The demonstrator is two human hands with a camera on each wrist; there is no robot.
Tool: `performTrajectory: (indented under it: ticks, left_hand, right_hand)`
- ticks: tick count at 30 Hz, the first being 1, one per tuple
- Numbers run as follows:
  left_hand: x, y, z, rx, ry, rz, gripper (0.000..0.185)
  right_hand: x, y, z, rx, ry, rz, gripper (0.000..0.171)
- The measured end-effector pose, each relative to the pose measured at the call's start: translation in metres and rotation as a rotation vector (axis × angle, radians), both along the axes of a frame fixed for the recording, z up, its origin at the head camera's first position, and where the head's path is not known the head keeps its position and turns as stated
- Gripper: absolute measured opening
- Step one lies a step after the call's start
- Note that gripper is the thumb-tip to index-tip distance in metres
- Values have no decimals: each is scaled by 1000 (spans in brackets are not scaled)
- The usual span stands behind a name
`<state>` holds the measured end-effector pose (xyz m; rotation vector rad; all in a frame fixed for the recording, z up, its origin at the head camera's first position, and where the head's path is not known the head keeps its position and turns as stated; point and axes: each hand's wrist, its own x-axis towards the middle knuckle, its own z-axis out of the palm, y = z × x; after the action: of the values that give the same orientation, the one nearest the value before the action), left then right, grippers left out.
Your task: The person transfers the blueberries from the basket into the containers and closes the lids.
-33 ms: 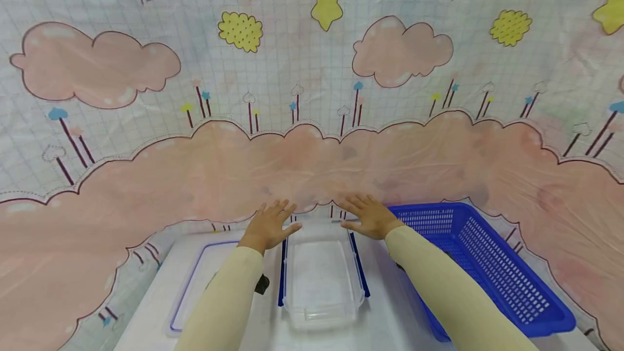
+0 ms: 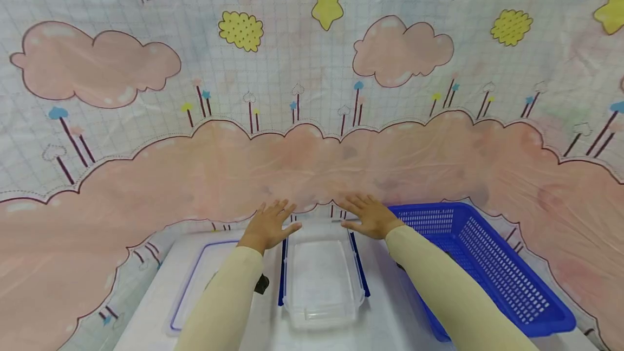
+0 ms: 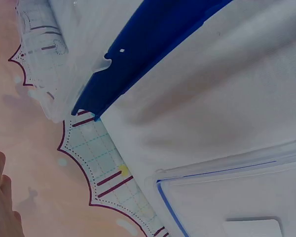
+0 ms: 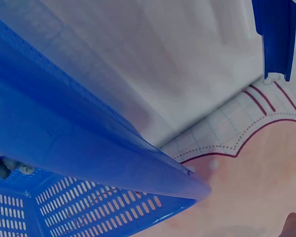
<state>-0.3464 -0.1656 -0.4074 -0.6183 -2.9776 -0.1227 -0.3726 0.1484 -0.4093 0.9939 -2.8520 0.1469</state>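
Both hands are held out over the far end of a clear plastic box (image 2: pixel 322 275), fingers straight and spread, with nothing in them. My left hand (image 2: pixel 268 227) is by the box's far left corner, and my right hand (image 2: pixel 371 218) is by the far right one. Dark blue clips (image 2: pixel 359 264) run along the box's two long sides. In the left wrist view, one blue clip (image 3: pixel 138 54) crosses the top, and a few fingers (image 3: pixel 5 192) show at the left edge. The right wrist view catches only some fingertips (image 4: pixel 295 224) in its lower right corner.
Left of the box lies a flat clear lid (image 2: pixel 202 264) with a blue line round its edge, partly behind the left sleeve. A blue slotted basket (image 2: pixel 507 270) stands at the right, with several small greyish round things (image 4: pixel 12 168) in it. A cloud-patterned cloth (image 2: pixel 312 167) hangs behind the white table.
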Motion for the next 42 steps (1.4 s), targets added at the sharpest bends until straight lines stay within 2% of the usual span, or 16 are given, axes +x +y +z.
performTrajectory:
  ticks: [4, 9, 12, 15, 18, 20, 23, 29, 36, 42]
  left_hand:
    - [7, -1, 2, 35, -16, 14, 73]
    - [20, 0, 3, 157, -90, 137, 65]
    - [32, -1, -8, 309, -113, 203, 50]
    - [44, 0, -22, 497, -153, 233, 35]
    - [57, 2, -36, 678, -227, 276, 32]
    - [63, 3, -44, 767, -267, 306, 32]
    - [70, 7, -54, 845, -299, 344, 34]
    - [84, 7, -64, 950, -335, 393, 40]
    - [96, 10, -67, 1082, -354, 454, 42]
    - [102, 14, -65, 1173, -393, 474, 45]
  right_hand:
    - [2, 4, 2, -13, 2, -6, 69]
    - [6, 21, 13, -85, -27, -72, 68]
    - [10, 42, 23, -122, -70, -158, 64]
    - [12, 72, 27, -141, -100, -232, 58]
    - [14, 103, 27, -170, -143, -287, 53]
    - [17, 121, 24, -196, -175, -317, 50]
    - [24, 144, 17, -212, -200, -357, 48]
    - [41, 169, -11, -232, -233, -451, 41]
    - [55, 189, -42, -221, -267, -495, 36]
    - [59, 198, -63, -246, -292, -535, 31]
